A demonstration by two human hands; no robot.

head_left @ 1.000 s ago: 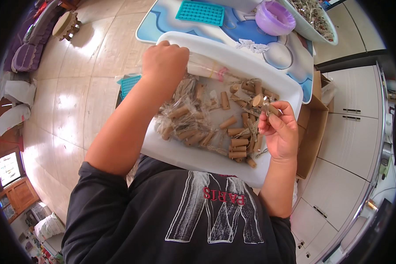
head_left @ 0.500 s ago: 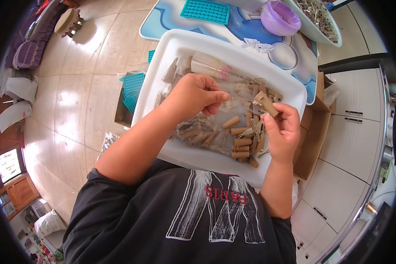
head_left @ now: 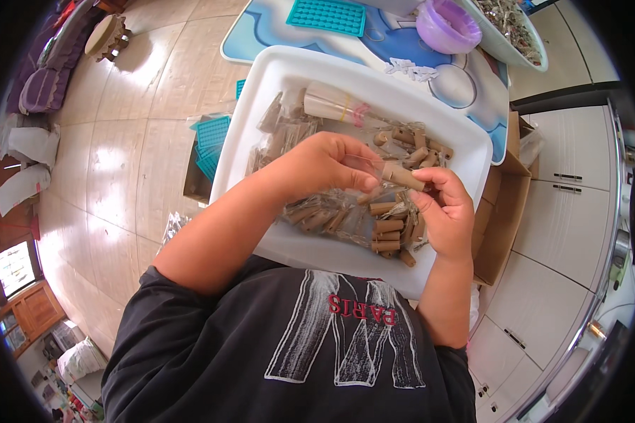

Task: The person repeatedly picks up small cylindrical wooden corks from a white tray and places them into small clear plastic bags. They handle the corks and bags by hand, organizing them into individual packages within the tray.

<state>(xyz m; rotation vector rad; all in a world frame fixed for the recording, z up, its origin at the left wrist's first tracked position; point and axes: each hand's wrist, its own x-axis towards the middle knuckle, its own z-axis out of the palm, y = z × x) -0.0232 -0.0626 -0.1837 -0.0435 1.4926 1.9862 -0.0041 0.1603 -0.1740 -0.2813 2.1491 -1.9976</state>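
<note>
At left, an open box [head_left: 196, 192] holds teal trays [head_left: 213, 134]. Centrally, a white tub [head_left: 374, 80] contains brown cylinders [head_left: 386, 237] with twine, clear bags and, near its far wall, a roll of clear plastic [head_left: 326, 103]. Beyond it, a purple bowl [head_left: 450, 37] stands on the blue-and-white tabletop [head_left: 245, 39]. A second pale tub [head_left: 513, 58] at upper right contains tangled material. An open carton [head_left: 506, 218] stands just beside the white tub's right side.

Left hand [head_left: 342, 168]: grip narrow, thumb near the curled fingers; cannot tell whether it holds anything. Right hand [head_left: 444, 201]: grip closed, thumb against fingers, on one brown cylinder [head_left: 401, 175] above the white tub, its free end toward the left hand.
</note>
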